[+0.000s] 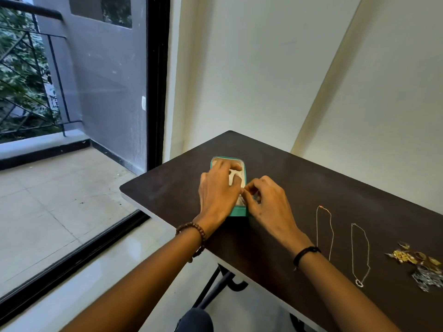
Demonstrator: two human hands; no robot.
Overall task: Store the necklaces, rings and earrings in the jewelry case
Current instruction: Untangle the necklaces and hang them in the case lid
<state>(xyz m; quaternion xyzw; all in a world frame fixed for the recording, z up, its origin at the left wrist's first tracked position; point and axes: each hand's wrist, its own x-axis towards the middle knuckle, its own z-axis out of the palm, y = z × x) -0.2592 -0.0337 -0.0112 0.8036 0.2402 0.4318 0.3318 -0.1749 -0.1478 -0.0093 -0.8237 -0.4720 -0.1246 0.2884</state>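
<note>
A teal jewelry case [237, 211] lies open on the dark table [311, 183], its pale lining showing. My left hand [217, 188] rests flat across the case's inside, fingers spread. My right hand [266, 200] sits at the case's right edge with thumb and forefinger pinched together; whatever is between them is too small to make out. Two thin chain necklaces lie to the right: a pinkish one [332, 232] and a silver one [366, 259] with a small ring pendant. A heap of gold and silver rings and earrings [418, 264] lies at the far right.
The table's left end [124, 190] and near edge drop to a tiled floor. A cream wall stands behind the table. A glass door with a black frame [157, 80] opens on a balcony at the left.
</note>
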